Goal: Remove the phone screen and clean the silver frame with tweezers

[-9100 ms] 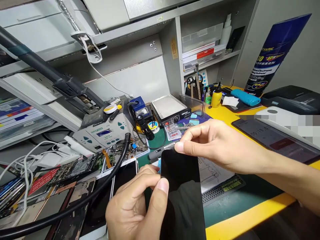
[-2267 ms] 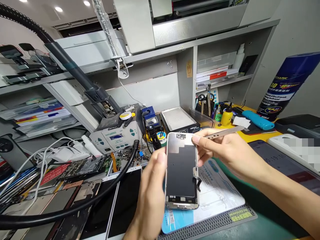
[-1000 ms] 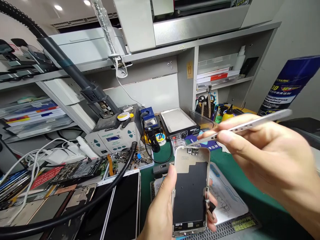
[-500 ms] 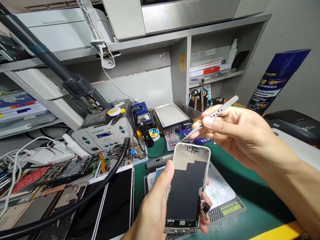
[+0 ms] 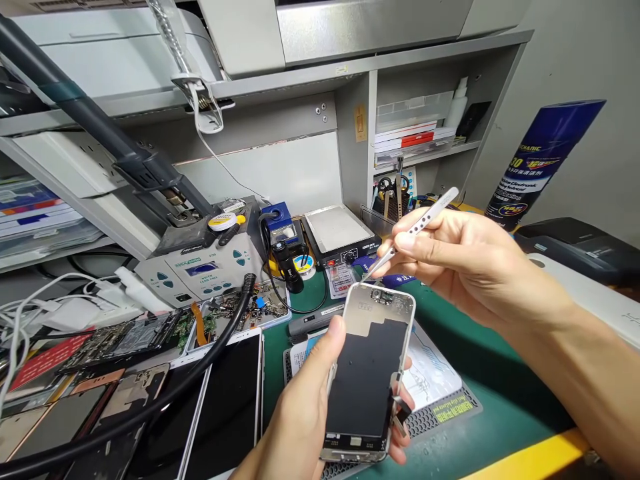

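Upright and slightly tilted, a phone screen assembly shows its inner side, with a black sheet, a silvery upper part and a pale frame. My left hand grips it by both long edges, the thumb along the left side and the fingertips on the right. A dark flex cable sticks out at the lower right edge. Pinched in my right hand are silver tweezers with a row of holes. Their tips are at the top left corner of the frame; whether they touch it I cannot tell.
On the left lie several phone screens, crossed by a black hose. A tray of circuit boards sits before the soldering station. A blue spray can stands at right. Beneath my hands are a white sheet and a mat.
The whole view has shifted slightly, so things appear further left. The tweezers' tips have come down closer to the top left corner of the screen frame. Both grips are unchanged.
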The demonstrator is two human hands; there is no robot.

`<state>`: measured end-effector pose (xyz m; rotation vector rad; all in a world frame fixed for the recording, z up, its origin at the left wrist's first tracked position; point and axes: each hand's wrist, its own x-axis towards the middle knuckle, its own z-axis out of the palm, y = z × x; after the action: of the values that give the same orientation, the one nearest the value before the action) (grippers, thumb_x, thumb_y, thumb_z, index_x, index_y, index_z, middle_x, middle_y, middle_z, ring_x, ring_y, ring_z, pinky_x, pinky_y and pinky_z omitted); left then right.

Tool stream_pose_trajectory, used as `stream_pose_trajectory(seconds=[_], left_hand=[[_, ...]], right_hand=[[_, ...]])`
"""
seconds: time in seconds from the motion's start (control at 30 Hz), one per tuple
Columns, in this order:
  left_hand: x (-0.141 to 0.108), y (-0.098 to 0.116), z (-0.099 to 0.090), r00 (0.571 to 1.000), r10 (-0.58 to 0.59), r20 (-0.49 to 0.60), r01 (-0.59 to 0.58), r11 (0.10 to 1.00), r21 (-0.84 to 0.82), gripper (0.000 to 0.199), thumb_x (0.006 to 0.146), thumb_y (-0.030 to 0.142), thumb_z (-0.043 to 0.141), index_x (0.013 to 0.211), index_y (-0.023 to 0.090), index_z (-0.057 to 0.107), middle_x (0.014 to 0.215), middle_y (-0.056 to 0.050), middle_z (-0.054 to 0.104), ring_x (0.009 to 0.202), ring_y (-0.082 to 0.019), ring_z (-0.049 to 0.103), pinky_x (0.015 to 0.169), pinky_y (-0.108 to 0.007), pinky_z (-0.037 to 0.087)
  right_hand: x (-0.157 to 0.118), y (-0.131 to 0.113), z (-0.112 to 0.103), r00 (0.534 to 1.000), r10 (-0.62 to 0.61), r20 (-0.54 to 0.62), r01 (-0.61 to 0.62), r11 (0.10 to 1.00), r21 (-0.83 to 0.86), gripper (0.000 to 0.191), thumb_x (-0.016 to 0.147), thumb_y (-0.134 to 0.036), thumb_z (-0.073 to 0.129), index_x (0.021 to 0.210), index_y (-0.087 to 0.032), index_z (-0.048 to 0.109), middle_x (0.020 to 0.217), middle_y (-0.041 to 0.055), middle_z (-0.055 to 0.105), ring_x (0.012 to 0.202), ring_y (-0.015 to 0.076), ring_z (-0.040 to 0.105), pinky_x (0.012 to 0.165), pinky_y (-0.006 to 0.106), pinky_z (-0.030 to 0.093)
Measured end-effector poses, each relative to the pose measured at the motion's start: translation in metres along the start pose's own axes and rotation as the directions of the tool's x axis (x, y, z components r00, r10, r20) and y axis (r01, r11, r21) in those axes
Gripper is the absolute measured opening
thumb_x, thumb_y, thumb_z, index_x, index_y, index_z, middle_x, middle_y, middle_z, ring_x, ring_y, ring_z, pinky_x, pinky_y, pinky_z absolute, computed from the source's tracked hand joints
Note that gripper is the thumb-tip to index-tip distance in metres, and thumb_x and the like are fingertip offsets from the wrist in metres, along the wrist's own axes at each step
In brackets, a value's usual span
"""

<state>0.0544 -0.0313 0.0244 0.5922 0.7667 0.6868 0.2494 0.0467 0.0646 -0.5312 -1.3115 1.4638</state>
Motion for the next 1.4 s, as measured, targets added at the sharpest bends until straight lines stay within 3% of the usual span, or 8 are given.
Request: stream_pose_trajectory(seconds=[0.3, 0.5, 0.7, 1.03, 1.4], left_hand=[[-0.002, 0.008, -0.001, 1.000, -0.013, 0.027, 0.011, 0.997, 0.077, 0.074, 0.099, 0.068, 0.026, 0.104, 0.011, 0.074, 0.083, -0.010, 0.064, 0.065, -0.016, 0.063, 0.065, -0.028, 0.053], [-0.007, 0.014, -0.002, 0.996, 0.003, 0.092, -0.005, 1.000, 0.025, 0.077, 0.098, 0.069, 0.023, 0.102, 0.010, 0.072, 0.082, -0.011, 0.063, 0.064, -0.018, 0.063, 0.064, -0.031, 0.054], [-0.011, 0.017, -0.001, 0.991, 0.012, 0.136, -0.015, 1.000, 0.025, 0.080, 0.095, 0.073, 0.022, 0.102, 0.008, 0.068, 0.086, -0.014, 0.062, 0.067, -0.020, 0.062, 0.064, -0.033, 0.052], [-0.015, 0.020, -0.001, 0.981, 0.021, 0.194, -0.013, 0.999, -0.041, 0.073, 0.097, 0.068, 0.025, 0.093, 0.010, 0.070, 0.076, -0.009, 0.061, 0.059, -0.017, 0.062, 0.056, -0.029, 0.053], [-0.014, 0.021, -0.003, 0.985, -0.001, 0.170, 0.006, 1.000, -0.026, 0.079, 0.095, 0.071, 0.024, 0.098, 0.007, 0.070, 0.077, -0.011, 0.061, 0.060, -0.020, 0.063, 0.056, -0.032, 0.054]], right_hand=[[0.015, -0.019, 0.001, 0.989, 0.105, 0.101, -0.088, 0.983, -0.161, 0.009, 0.081, -0.020, 0.082, 0.081, -0.016, 0.074, 0.073, 0.0042, 0.075, 0.073, 0.0184, 0.077, 0.071, 0.025, 0.061], [0.027, -0.034, 0.012, 0.979, 0.039, 0.200, 0.040, 0.926, -0.377, 0.013, 0.085, -0.027, 0.080, 0.086, -0.016, 0.073, 0.082, 0.0056, 0.077, 0.077, 0.0182, 0.075, 0.072, 0.027, 0.060], [0.025, -0.044, 0.022, 0.978, -0.008, 0.207, 0.112, 0.861, -0.495, 0.008, 0.090, -0.023, 0.074, 0.091, -0.017, 0.070, 0.083, 0.0033, 0.077, 0.079, 0.0160, 0.076, 0.074, 0.024, 0.060], [0.026, -0.049, 0.033, 0.973, 0.002, 0.230, 0.117, 0.856, -0.504, 0.004, 0.088, -0.012, 0.071, 0.090, -0.016, 0.070, 0.083, 0.0051, 0.079, 0.082, 0.0191, 0.078, 0.077, 0.026, 0.061], [0.024, -0.054, 0.045, 0.981, -0.015, 0.195, 0.117, 0.845, -0.522, 0.006, 0.083, -0.012, 0.077, 0.083, -0.016, 0.071, 0.076, 0.0031, 0.075, 0.078, 0.0197, 0.077, 0.074, 0.027, 0.063]])
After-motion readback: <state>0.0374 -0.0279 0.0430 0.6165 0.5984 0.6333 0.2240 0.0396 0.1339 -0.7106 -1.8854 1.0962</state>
